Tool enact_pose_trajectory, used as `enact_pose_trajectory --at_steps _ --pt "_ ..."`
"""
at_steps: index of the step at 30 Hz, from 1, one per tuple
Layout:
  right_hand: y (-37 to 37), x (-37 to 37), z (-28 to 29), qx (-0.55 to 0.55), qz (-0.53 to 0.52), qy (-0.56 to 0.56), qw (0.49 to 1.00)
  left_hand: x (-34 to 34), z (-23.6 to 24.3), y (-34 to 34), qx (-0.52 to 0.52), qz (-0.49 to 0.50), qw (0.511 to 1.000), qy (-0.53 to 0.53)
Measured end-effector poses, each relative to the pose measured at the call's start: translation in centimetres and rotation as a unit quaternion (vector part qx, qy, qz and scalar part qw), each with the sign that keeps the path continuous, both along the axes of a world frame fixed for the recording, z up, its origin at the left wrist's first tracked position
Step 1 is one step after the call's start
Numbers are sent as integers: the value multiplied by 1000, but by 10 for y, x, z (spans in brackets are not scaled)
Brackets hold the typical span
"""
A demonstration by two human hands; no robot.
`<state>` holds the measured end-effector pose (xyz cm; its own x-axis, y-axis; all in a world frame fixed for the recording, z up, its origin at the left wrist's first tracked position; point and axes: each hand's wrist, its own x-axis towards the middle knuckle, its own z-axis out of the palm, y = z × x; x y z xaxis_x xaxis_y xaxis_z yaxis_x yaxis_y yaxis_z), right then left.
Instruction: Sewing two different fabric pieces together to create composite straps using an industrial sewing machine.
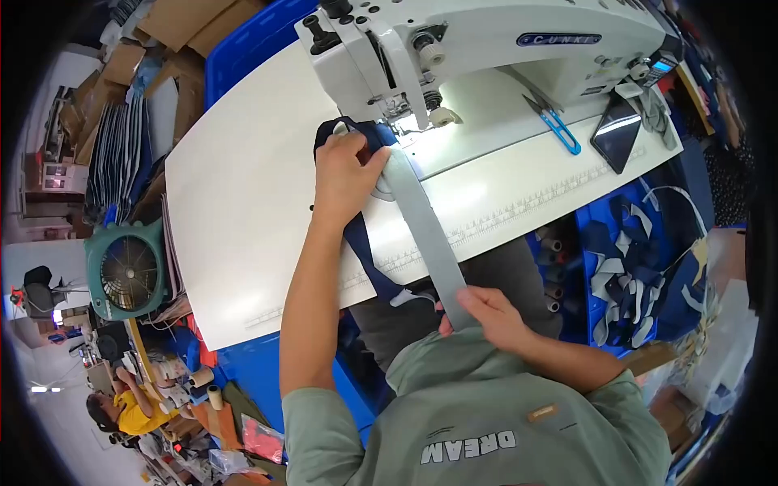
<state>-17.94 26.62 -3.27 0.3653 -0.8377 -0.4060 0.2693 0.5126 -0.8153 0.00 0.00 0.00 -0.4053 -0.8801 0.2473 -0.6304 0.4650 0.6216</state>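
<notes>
A long grey fabric strip (429,235) runs from beside the needle area of a white sewing machine (502,40) down toward my body. My left hand (344,174) is closed, thumb and fingers pinching the strip's upper end together with dark navy fabric (365,247) just left of the presser foot. The navy piece hangs down over the table's front edge, ending in a pale tip. Near my chest, my right hand (490,314) grips the lower part of the strip, thumb on top, keeping it stretched out. The machine's lamp lights the needle area.
On the white table (243,186) lie blue-handled thread snips (559,130), tweezers and a dark phone (617,134). A printed ruler lines the front edge. Blue bins (596,316) at right hold fabric scraps. At left stand a green fan (128,271) and, farther off, a person in yellow (138,411).
</notes>
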Motion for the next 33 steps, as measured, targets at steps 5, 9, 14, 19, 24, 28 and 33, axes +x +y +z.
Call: enact_pose_trajectory --at_steps 5,9,14,19,24,28,33 --pt "6 2 1 110 -88 -147 979 -3 10 -1 2 7 997 -74" --pt "-5 2 8 55 -50 -44 996 -7 18 -16 80 9 991 -109" --pt "-17 -4 2 51 -36 -34 997 -11 8 -31 82 -5 995 -65" --pt "-18 -1 -2 124 -114 -100 981 -12 0 -34 42 -16 998 -42" --pt "-14 -8 -14 21 -54 99 993 -14 1 -36 41 -20 997 -54" --pt "-16 -4 -10 8 -86 87 992 -12 2 -37 54 -14 997 -57" --pt "-18 6 4 4 -104 119 987 -10 4 -37 54 -27 996 -71"
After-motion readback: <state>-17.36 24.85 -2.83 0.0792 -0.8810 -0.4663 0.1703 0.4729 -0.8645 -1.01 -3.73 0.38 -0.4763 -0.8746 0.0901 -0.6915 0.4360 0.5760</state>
